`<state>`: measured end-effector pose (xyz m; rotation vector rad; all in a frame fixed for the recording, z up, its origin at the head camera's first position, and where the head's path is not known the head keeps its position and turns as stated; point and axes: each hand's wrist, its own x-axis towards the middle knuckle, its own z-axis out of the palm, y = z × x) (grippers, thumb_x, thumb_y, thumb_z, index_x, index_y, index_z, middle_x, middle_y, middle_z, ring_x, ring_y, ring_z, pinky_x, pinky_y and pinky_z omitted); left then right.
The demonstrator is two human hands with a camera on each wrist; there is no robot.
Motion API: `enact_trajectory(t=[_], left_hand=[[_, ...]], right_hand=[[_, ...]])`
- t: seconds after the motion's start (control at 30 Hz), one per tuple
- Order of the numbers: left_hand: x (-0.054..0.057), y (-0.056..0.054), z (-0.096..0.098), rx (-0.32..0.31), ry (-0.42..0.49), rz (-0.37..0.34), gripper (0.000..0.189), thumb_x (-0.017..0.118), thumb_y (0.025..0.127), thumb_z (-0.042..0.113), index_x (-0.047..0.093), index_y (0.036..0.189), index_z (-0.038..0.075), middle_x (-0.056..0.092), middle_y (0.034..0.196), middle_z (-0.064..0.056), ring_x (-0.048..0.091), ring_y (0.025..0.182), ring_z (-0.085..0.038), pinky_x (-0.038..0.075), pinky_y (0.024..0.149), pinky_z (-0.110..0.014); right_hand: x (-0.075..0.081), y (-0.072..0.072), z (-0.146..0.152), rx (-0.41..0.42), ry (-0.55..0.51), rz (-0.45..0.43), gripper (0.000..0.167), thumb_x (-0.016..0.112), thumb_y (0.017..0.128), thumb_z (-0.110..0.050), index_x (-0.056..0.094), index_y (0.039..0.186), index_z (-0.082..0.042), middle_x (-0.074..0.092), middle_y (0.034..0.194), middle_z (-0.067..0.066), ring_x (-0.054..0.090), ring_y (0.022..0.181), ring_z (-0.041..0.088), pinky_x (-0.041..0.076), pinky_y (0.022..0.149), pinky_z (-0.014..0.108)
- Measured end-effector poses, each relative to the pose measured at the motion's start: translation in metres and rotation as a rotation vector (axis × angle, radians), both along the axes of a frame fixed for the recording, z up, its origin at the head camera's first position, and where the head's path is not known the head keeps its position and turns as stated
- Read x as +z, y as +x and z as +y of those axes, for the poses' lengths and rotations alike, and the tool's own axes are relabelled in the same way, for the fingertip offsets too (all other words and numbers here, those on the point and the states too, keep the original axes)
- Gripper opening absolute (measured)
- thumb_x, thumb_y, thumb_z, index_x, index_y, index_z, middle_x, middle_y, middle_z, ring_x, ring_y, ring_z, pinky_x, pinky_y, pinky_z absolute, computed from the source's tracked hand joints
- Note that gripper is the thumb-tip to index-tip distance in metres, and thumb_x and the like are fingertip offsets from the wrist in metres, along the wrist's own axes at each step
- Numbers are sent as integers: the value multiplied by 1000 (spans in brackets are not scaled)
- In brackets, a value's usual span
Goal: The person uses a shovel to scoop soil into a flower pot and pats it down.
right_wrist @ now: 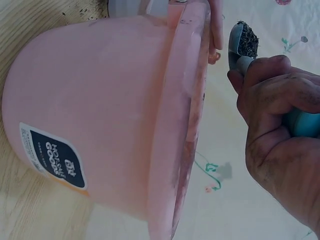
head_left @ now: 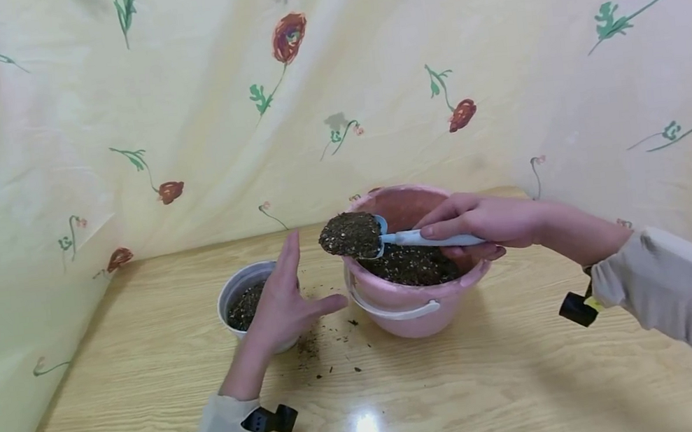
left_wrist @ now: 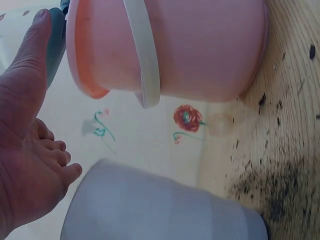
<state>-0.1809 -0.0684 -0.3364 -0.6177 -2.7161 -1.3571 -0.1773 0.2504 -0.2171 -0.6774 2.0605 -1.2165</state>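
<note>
My right hand (head_left: 479, 221) grips the handle of a light blue trowel (head_left: 418, 238), whose blade is heaped with dark potting soil (head_left: 351, 235). The loaded blade hangs over the left rim of a pink bucket (head_left: 416, 314) that has more soil inside. In the right wrist view the fingers curl round the trowel handle (right_wrist: 302, 122). My left hand (head_left: 283, 310) is held above the right side of a grey-white pot (head_left: 225, 300), thumb spread from the fingers, holding nothing. Soil lies in the pot; the hand covers part of it.
Soil crumbs (head_left: 309, 346) are scattered on the wooden table (head_left: 151, 405) between pot and bucket. The bucket's white carrying handle (head_left: 400, 312) hangs down its front. A flowered curtain (head_left: 215, 117) stands behind and at both sides.
</note>
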Motion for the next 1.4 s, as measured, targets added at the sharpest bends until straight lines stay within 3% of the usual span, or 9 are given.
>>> enact_trajectory(t=[0.13,0.37,0.67,0.93,1.07,1.3,1.4], left_hand=[[-3,-1,-11,-1,-11,29,125,74,65,69,-10,152,35,-7,160,10,5,147,-21,17,115,-50],[-5,-1,-25,15,-39,63,125,77,68,63,-11,152,33,-6,160,5,6,147,-25,20,114,-53],[-5,1,-47,87,-55,82,134,81,62,63,-11,153,29,-5,161,-4,6,146,-32,22,111,-60],[-10,0,-64,157,-90,79,136,83,61,62,-9,154,25,-2,162,-6,14,144,-39,26,107,-64],[-13,0,-71,163,-90,80,136,83,61,61,-8,155,22,-2,161,-7,14,144,-39,26,107,-63],[-17,-1,-74,152,-76,79,136,84,62,59,-7,155,20,-2,161,-6,10,145,-35,24,109,-61],[-19,-1,-76,153,-76,72,136,84,62,59,-7,155,20,-3,161,-6,8,146,-34,22,110,-60]], right_hand=[[2,-3,-7,6,-2,-3,30,46,103,-23,54,96,5,47,66,4,30,38,7,24,33,24],[6,-8,-22,-2,32,-3,33,47,103,-25,53,94,6,46,69,7,28,39,11,26,37,24],[10,-13,-40,-29,114,35,33,50,101,-32,61,94,-1,50,68,6,30,40,12,26,38,23],[7,-14,-53,-7,99,-8,27,49,101,-26,60,103,-1,50,70,6,29,40,11,26,39,21],[6,-14,-59,6,99,17,28,48,102,-26,63,105,-3,51,69,6,31,41,11,28,38,21],[6,-13,-72,22,119,92,31,48,102,-28,64,89,-5,51,69,6,34,41,11,32,38,24],[6,-12,-77,19,126,82,30,48,102,-28,63,90,-4,52,69,5,34,41,11,32,39,23]])
